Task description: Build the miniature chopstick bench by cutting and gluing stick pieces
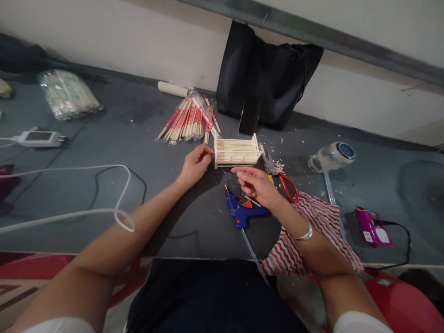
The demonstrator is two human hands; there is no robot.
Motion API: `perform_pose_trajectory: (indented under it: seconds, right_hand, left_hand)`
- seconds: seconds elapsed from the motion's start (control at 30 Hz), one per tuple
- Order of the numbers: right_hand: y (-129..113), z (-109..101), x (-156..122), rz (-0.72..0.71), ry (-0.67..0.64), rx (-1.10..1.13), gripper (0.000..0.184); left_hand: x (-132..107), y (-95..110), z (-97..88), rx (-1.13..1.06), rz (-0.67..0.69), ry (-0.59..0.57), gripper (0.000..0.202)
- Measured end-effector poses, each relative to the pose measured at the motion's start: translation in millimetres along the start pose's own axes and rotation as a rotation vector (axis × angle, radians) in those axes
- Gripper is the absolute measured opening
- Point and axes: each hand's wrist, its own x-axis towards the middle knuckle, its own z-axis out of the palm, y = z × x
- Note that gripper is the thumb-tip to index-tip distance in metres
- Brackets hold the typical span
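A miniature bed-like frame [237,151] built of pale wooden sticks stands upright on the grey table, with a slatted deck and corner posts. My left hand [198,163] is at its left end, fingers bent and closed at the near-left post. My right hand [255,184] hovers before the frame's front side, index finger stretched out and the other fingers loosely curled, with nothing visible in it. Beneath it lies a blue glue gun [239,210] with an orange trigger, its nozzle pointing toward the frame. Red-handled scissors [288,186] lie beside my right hand.
Red-wrapped chopsticks [189,118] and another bagged bundle of sticks [69,95] lie behind left. A black bag [267,74] with a phone [249,114] leans at the wall. A jar [331,156], striped cloth [317,215] and purple device [373,226] are right; a white cable [121,194] loops left.
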Motion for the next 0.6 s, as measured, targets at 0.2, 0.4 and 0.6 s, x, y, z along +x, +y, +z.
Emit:
perform_pose_trajectory:
  seconds: [0.2,0.4,0.6]
  right_hand:
    - [-17,-3,-25,-0.065,-0.564,-0.113,0.038]
    - [-21,-3,-29,0.066,-0.631,-0.278,0.031]
    - [-7,-13,2,0.182,-0.066,0.155,0.021]
  left_hand:
    - [0,-2,-1.4,0.005,0.015,-0.008,0.011]
    - [1,1,-1.1,0.004,-0.005,0.028,0.011]
    - [0,2,-0.4,-0.003,0.002,0.013,0.011]
